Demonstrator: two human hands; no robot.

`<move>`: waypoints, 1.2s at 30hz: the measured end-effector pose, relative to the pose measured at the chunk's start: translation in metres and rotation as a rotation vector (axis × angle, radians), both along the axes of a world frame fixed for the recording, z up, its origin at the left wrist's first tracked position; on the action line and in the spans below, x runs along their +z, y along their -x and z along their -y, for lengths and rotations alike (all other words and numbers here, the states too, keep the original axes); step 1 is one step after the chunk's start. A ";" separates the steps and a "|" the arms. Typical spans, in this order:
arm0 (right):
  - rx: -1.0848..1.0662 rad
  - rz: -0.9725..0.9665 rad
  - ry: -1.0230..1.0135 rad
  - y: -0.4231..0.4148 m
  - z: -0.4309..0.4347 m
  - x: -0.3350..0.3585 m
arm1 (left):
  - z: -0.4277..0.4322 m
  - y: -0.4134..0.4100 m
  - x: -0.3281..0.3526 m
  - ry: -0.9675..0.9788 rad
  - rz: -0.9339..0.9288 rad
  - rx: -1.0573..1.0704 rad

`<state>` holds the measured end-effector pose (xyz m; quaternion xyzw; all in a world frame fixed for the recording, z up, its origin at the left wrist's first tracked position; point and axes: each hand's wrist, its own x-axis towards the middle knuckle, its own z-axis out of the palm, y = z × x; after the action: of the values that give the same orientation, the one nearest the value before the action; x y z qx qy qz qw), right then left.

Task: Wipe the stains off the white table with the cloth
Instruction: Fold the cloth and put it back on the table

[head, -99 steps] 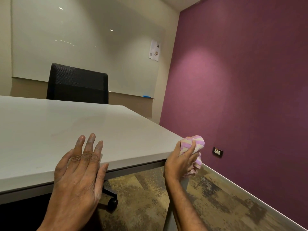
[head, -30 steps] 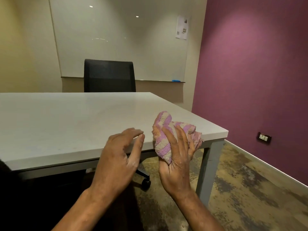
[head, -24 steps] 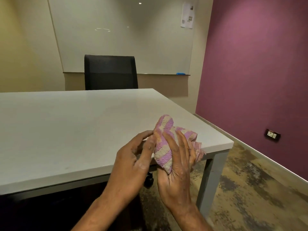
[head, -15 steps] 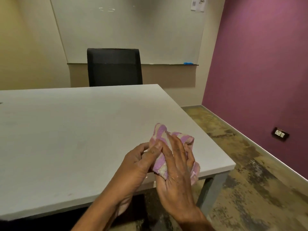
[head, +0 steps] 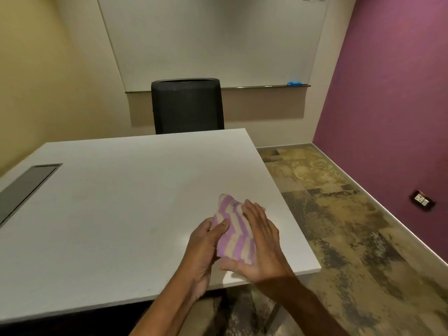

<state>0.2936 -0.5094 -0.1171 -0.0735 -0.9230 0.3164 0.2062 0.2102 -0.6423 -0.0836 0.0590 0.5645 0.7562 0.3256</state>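
Here the striped pink-and-cream cloth (head: 234, 232) lies bunched on the white counter (head: 116, 202), near its front right corner. The left hand (head: 203, 248) pinches the cloth's left edge, thumb on top; its fingers are tucked out of sight. The right hand (head: 263, 241) lies over the cloth's right side, fingers (head: 252, 210) straight and flat, thumb spread along the near edge. A grey hatch (head: 24, 185) sits flush in the counter at far left. A black chair (head: 186, 105) stands behind the counter's far edge, below a whiteboard (head: 213, 40).
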 end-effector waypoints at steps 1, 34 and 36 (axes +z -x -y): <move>-0.028 -0.006 0.150 -0.005 -0.002 0.011 | 0.001 -0.001 0.009 -0.003 0.017 0.004; -0.253 -0.102 1.354 -0.053 -0.088 0.195 | -0.035 -0.014 0.175 0.139 -0.293 -0.170; -0.264 -0.052 1.327 -0.042 -0.093 0.198 | -0.040 -0.004 0.175 0.141 -0.314 -0.176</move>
<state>0.3352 -0.4165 0.0807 -0.2887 -0.5115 0.7898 0.1766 0.2147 -0.6025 0.0919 0.2023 0.6526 0.6650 0.3017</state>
